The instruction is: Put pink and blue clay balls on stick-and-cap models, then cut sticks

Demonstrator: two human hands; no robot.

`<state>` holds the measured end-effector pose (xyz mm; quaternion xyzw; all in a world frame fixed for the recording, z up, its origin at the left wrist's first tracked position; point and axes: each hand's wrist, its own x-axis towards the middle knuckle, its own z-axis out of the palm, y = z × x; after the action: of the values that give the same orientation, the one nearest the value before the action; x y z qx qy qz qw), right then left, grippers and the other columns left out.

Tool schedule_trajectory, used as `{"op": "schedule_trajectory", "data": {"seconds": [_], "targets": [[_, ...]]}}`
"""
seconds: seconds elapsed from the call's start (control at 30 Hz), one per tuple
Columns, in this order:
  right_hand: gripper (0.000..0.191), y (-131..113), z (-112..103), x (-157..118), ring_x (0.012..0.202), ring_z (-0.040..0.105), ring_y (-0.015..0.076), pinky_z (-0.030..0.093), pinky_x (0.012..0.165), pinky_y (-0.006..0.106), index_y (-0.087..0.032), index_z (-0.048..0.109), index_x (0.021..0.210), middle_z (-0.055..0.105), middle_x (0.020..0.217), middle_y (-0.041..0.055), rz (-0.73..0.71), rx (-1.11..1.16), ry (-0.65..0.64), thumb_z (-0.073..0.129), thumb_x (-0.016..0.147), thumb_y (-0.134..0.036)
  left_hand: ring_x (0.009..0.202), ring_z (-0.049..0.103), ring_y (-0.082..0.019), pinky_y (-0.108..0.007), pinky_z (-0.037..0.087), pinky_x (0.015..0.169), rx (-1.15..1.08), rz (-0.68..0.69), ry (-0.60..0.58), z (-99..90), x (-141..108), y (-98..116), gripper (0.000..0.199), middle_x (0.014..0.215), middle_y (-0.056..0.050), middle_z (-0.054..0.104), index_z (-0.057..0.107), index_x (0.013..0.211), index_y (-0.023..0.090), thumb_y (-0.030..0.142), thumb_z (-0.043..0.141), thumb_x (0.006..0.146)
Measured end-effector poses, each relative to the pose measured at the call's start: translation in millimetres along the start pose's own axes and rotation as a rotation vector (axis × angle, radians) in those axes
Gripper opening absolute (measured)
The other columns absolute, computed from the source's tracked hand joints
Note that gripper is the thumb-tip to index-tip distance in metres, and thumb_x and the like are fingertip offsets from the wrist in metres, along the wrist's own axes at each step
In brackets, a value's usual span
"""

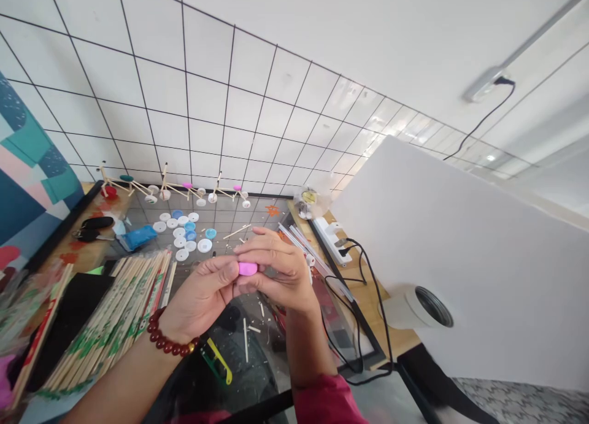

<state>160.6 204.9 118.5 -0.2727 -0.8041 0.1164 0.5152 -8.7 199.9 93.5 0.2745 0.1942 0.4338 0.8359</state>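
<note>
Wrapped chopsticks (pixel 103 326) seemingly block leftward passage, black cables (pixel 354 326) rightward.

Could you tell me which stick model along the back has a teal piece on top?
The leftmost stick model; the middle and right ones carry pink.

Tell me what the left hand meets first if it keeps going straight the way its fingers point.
The left hand already touches the pink lump at its fingertips, so that comes first. The right hand seems to lie just behind it, though depth is hard to judge.
</note>
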Motion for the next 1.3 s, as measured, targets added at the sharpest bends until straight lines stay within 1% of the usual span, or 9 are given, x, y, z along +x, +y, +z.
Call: {"op": "schedule_trajectory", "data": {"seconds": [0.13,0.3,0.4,0.53,0.73,0.93,1.0,1.1,1.3], "targets": [[0.018,0.0,-1.7,-0.1,0.096,0.076,0.0148,0.046,0.115,0.042,-0.025,0.073,0.106,0.08,0.105,0.003,0.004,0.049,-0.034,0.075,0.089,-0.03,0.07,0.068,-0.011,-0.023,0.061,0.072,-0.03,-0.014,-0.011,0.3,2.3,0.6,0.022,0.072,-0.002,0.075,0.081,0.077,0.014,0.029,0.093,0.067],[0.026,2.9,-2.2,-0.8,0.104,0.074,0.0169,0.045,0.116,0.043,-0.027,0.072,0.114,0.079,0.11,0.0035,0.056,0.117,-0.062,0.073,0.09,-0.039,0.075,0.07,-0.012,-0.03,0.065,0.075,-0.199,-0.068,-0.048,-0.8,4.0,-1.2,0.022,0.083,-0.001,0.077,0.079,0.086,0.015,0.029,0.09,0.072],[0.029,3.6,-1.9,-0.2,0.106,0.074,0.0175,0.045,0.116,0.043,-0.028,0.071,0.117,0.078,0.112,0.0044,0.056,0.142,-0.103,0.068,0.093,-0.043,0.071,0.069,-0.01,-0.027,0.065,0.073,-0.23,-0.081,-0.082,-2.7,4.9,-7.4,0.017,0.081,0.0,0.076,0.078,0.088,0.014,0.017,0.087,0.074],[0.028,4.0,-2.7,0.7,0.106,0.073,0.0166,0.045,0.115,0.041,-0.026,0.071,0.118,0.078,0.112,0.0053,0.021,0.184,-0.147,0.065,0.095,-0.042,0.076,0.072,-0.011,-0.024,0.064,0.074,-0.278,-0.069,-0.07,-1.9,5.9,-15.5,0.019,0.083,0.0,0.078,0.078,0.087,0.015,0.017,0.089,0.072],[0.026,1.7,-6.2,-1.3,0.106,0.074,0.0166,0.042,0.118,0.043,-0.027,0.07,0.118,0.079,0.111,0.0039,0.038,0.073,-0.119,0.068,0.094,-0.037,0.074,0.071,-0.011,-0.029,0.066,0.075,-0.32,-0.042,-0.059,2.7,6.1,-17.1,0.023,0.083,0.001,0.077,0.078,0.087,0.017,0.026,0.091,0.07],[0.024,-1.8,-3.0,-0.8,0.108,0.073,0.0149,0.041,0.117,0.042,-0.026,0.067,0.119,0.078,0.113,0.0037,-0.001,-0.089,-0.112,0.066,0.096,-0.031,0.067,0.066,-0.008,-0.025,0.064,0.074,-0.303,-0.083,0.028,1.9,7.6,-11.7,0.026,0.074,0.003,0.073,0.077,0.081,0.016,0.021,0.095,0.062],[0.021,-0.3,-2.2,-0.6,0.105,0.073,0.0145,0.04,0.118,0.042,-0.025,0.068,0.115,0.079,0.11,0.0034,0.011,-0.17,-0.072,0.068,0.094,-0.026,0.067,0.067,-0.009,-0.027,0.064,0.073,-0.252,-0.095,0.102,1.8,8.3,-7.7,0.028,0.075,0.001,0.074,0.078,0.081,0.017,0.025,0.096,0.061],[0.018,3.1,-2.3,-1.0,0.1,0.073,0.0143,0.037,0.119,0.044,-0.025,0.069,0.109,0.079,0.108,0.003,0.033,-0.294,-0.039,0.07,0.091,-0.021,0.07,0.069,-0.013,-0.028,0.064,0.069,-0.087,-0.015,0.194,2.5,8.7,-1.5,0.029,0.076,-0.002,0.076,0.079,0.079,0.016,0.034,0.094,0.063],[0.021,4.1,-4.4,-1.7,0.103,0.073,0.0141,0.034,0.119,0.044,-0.027,0.07,0.109,0.078,0.11,0.0016,0.011,-0.341,-0.082,0.065,0.091,-0.017,0.074,0.069,-0.014,-0.023,0.059,0.071,0.295,0.195,0.248,4.0,5.5,1.4,0.031,0.08,-0.005,0.079,0.083,0.08,0.016,0.038,0.094,0.061]]}}
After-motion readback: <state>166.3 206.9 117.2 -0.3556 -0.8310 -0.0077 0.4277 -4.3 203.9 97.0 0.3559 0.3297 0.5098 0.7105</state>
